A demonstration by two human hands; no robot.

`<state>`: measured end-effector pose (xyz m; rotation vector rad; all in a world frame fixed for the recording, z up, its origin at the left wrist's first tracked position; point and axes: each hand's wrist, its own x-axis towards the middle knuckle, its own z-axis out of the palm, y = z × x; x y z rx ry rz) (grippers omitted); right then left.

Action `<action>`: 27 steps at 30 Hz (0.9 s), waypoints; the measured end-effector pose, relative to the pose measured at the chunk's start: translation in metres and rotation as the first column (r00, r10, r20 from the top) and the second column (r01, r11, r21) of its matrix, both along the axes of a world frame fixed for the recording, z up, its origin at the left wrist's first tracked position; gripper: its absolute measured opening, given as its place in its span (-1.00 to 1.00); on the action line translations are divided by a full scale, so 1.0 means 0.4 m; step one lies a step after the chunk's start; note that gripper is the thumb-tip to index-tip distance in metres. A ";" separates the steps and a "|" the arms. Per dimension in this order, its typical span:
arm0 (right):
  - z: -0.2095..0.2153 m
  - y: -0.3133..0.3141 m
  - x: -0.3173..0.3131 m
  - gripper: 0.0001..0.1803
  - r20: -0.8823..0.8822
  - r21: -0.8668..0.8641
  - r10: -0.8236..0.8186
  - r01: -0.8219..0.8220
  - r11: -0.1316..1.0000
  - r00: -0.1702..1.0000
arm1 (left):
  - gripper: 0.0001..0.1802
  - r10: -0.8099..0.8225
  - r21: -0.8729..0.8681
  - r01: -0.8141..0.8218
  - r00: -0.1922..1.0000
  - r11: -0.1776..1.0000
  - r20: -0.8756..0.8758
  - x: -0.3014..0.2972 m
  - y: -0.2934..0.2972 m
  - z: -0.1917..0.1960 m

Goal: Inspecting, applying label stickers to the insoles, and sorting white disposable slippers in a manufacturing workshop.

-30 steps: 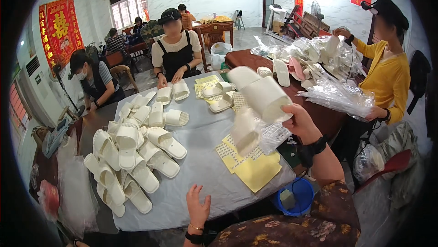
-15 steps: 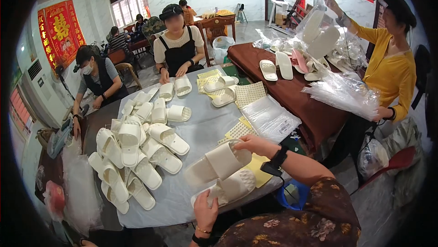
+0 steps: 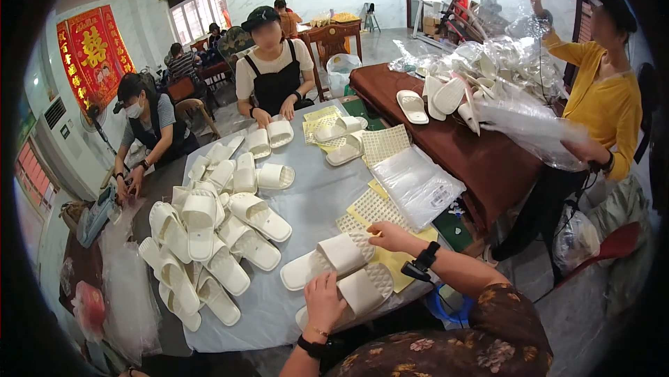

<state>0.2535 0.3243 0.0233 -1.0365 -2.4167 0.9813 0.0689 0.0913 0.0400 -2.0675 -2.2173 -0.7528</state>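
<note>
Two cream slippers lie side by side before me, the farther slipper [image 3: 341, 253] and the nearer slipper [image 3: 366, 290]. My left hand [image 3: 324, 302] rests over the sole of the nearer one, fingers stretched toward its strap; the hand covers part of it. At the right end of the farther slipper is my right hand [image 3: 394, 237], its fingers apart and the tips at or just beside the slipper's edge. Close by that hand are a yellow sheet [image 3: 403, 260] and sheets of small stickers [image 3: 369, 206].
A heap of cream slippers [image 3: 202, 224] covers the table's left side. Clear plastic bags [image 3: 418, 185] lie beyond the sticker sheets. Across the table a person [image 3: 275, 74] touches slippers; at right another person [image 3: 603, 98] handles bags by a brown-covered table [image 3: 446, 143]. A blue bin [image 3: 453, 304] stands below.
The farther slipper, held up by my right hand before, now lies on the table with that hand loosened at its end. My left hand has shifted slightly right over the nearer slipper.
</note>
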 end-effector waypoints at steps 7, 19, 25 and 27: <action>-0.080 -0.023 0.105 -0.67 -0.031 -0.308 -0.162 0.145 0.940 0.986 | -0.55 0.054 -0.015 -0.053 0.991 0.998 0.124 -0.017 0.053 -0.106; -0.065 -0.041 0.115 -0.74 -0.209 -0.340 -0.255 0.174 0.924 0.944 | -0.78 0.265 0.124 -0.349 0.859 0.929 0.439 -0.022 0.029 0.005; 0.024 -0.115 0.067 -0.70 -0.166 -0.249 -0.157 0.113 0.962 0.973 | -0.47 0.349 -0.008 -0.369 0.871 0.929 0.347 -0.023 -0.017 -0.035; 0.033 -0.136 0.049 -0.67 -0.144 -0.240 -0.112 0.075 0.968 0.983 | -0.40 0.347 -0.073 -0.339 0.923 0.938 0.167 -0.027 -0.026 -0.046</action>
